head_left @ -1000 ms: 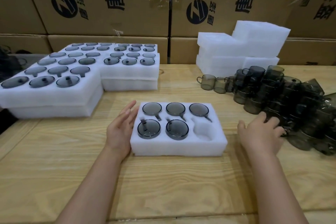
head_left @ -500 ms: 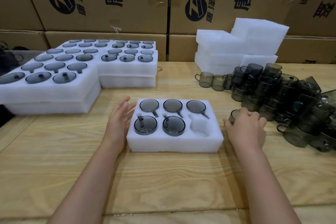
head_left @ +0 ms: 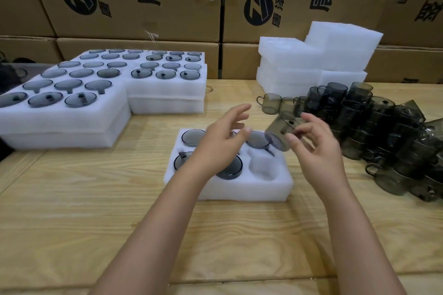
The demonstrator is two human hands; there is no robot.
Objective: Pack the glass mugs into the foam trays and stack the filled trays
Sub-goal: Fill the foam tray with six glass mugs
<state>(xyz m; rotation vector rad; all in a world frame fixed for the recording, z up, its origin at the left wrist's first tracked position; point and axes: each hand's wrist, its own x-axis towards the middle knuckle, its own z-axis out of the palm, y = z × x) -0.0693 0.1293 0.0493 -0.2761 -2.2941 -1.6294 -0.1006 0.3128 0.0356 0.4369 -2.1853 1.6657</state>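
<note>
Glass mug [head_left: 280, 133] is now off the table and in our right hand [head_left: 318, 151]. A second ago that hand was still digging in the loose mug pile [head_left: 383, 132]; half a second ago it had the mug low beside the tray. Now the fingertips pinch it in the air, tipped on its side, over the back right corner of the foam tray [head_left: 227, 190].

Our left hand [head_left: 220, 143] has also moved. It was flat against the tray's left edge; now it's raised over the tray, fingers spread, holding nothing and not touching the mug. It looks like it's coming in to help turn the mug.

Tray status: five pockets filled, mugs mouth-down. The front right pocket [head_left: 262, 165] is the only empty one, just below the held mug.

Our read: the last mug for this tray is in hand. It needs flipping mouth-down, with the handle lined up to the slot. Then the tray can go on the filled stacks [head_left: 60, 117] at left.
</note>
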